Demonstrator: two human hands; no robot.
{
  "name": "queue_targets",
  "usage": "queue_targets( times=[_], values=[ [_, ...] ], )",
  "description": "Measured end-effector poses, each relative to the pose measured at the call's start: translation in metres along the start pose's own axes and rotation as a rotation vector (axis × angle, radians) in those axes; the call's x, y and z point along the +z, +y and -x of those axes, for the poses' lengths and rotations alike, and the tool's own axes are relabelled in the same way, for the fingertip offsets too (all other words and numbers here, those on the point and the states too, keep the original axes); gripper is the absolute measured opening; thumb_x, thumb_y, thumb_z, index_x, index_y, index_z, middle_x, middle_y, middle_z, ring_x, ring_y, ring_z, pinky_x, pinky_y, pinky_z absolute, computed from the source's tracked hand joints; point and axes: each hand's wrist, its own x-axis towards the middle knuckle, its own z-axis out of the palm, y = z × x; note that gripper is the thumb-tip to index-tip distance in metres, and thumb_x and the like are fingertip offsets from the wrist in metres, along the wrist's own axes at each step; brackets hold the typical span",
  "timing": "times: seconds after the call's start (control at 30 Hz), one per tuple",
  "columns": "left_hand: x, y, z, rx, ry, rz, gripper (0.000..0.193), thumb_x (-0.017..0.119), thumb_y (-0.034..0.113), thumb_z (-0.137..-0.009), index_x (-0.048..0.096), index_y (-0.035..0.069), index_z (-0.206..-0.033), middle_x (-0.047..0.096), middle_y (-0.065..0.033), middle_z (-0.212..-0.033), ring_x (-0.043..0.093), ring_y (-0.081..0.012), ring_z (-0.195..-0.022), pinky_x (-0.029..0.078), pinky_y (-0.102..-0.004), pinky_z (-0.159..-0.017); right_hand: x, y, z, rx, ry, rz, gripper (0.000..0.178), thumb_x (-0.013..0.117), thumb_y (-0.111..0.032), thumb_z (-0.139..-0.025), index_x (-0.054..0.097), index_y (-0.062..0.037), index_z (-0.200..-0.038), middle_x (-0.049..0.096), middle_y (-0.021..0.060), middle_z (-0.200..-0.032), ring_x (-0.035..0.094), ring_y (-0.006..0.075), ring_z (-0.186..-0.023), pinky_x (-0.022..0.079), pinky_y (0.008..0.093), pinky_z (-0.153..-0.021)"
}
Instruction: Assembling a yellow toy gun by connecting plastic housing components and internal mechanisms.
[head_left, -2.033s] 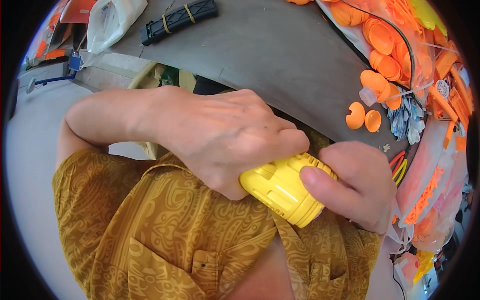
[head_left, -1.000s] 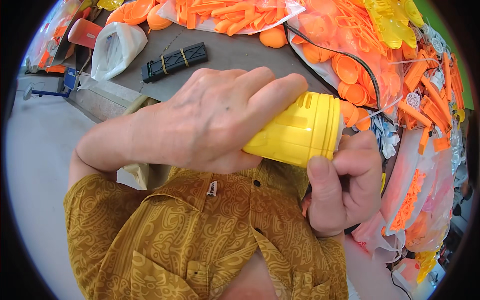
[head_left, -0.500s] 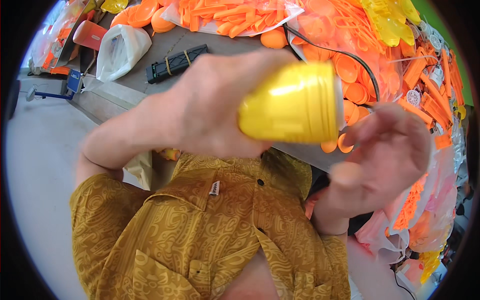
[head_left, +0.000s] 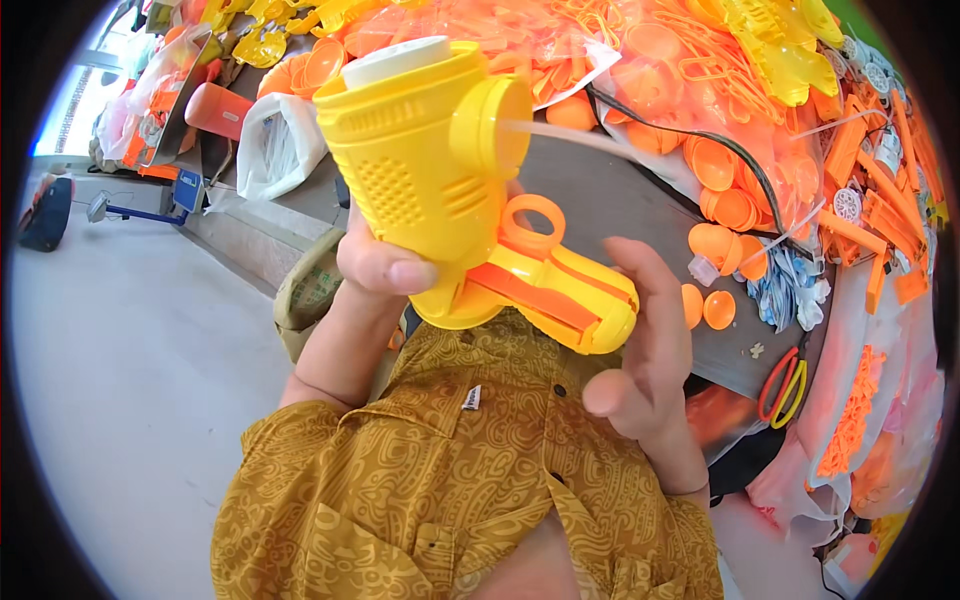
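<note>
Gun-shaped toy clasped in left hand

The thumb lies across its yellow lower body; the orange-trimmed handle ends between the loosely parted thumb and fingers of the right hand, contact unclear
</note>
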Motion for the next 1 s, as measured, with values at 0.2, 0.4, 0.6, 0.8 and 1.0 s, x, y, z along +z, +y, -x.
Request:
queue_targets(
  times=[0.2, 0.4, 0.6, 0.8, 1.0],
  values=[
    [0.002, -0.004, -0.001, -0.048, 0.045, 0.051, 0.079, 0.069, 0.034, -0.046, 0.039, -0.004, -0.11, 0.05, -0.0185, -0.087, 0.053, -0.0226, -0.068, 0.047, -0.0292, -0.056, -0.01, -0.002, -0.018, -0.034, 0.135, 0.006, 0.059, 0.065, -0.036, -0.073, 0.044, 0.0029, -0.112, 0.053, 0.0072, -0.081, 0.05, 0.0132, -0.066, 0.04, 0.0221, -0.054],
    [0.002, -0.013, 0.008, -0.12, -0.027, 0.221, 0.086, 0.07, 0.023, -0.045, 0.035, -0.006, -0.118, 0.053, -0.0174, -0.099, 0.056, -0.0246, -0.084, 0.047, -0.0335, -0.073, -0.001, -0.03, -0.047, -0.008, -0.075, 0.188, 0.013, 0.054, -0.005, -0.078, 0.058, 0.0054, -0.083, 0.057, 0.0094, -0.074, 0.053, 0.0143, -0.065, 0.041, 0.0229, -0.059],
    [0.007, -0.014, 0.014, -0.109, 0.001, 0.172, 0.084, 0.068, 0.02, -0.045, 0.035, -0.007, -0.117, 0.054, -0.0182, -0.097, 0.057, -0.0243, -0.082, 0.048, -0.0324, -0.072, 0.001, -0.023, -0.038, -0.014, -0.049, 0.144, 0.008, 0.057, -0.006, -0.078, 0.057, 0.0017, -0.078, 0.054, 0.0108, -0.064, 0.052, 0.0221, -0.053, 0.041, 0.0287, -0.049],
    [-0.004, -0.004, 0.005, -0.079, -0.046, 0.13, 0.082, 0.068, 0.031, -0.05, 0.034, -0.006, -0.115, 0.05, -0.0186, -0.088, 0.053, -0.0251, -0.071, 0.047, -0.0335, -0.061, -0.007, -0.021, -0.031, 0.199, 0.07, -0.049, 0.047, 0.051, -0.037, -0.084, 0.05, 0.0057, -0.105, 0.055, 0.007, -0.085, 0.053, 0.0131, -0.075, 0.043, 0.025, -0.067],
    [-0.006, -0.003, 0.003, -0.001, -0.111, 0.185, 0.092, 0.072, 0.035, -0.054, 0.024, -0.004, -0.123, 0.048, -0.0193, -0.082, 0.053, -0.0272, -0.06, 0.049, -0.0362, -0.05, -0.008, 0.008, 0.003, -0.044, -0.099, 0.025, 0.085, 0.069, -0.048, -0.063, 0.036, 0.0055, -0.119, 0.052, 0.0102, -0.085, 0.05, 0.0148, -0.065, 0.044, 0.0245, -0.058]
  ],
)
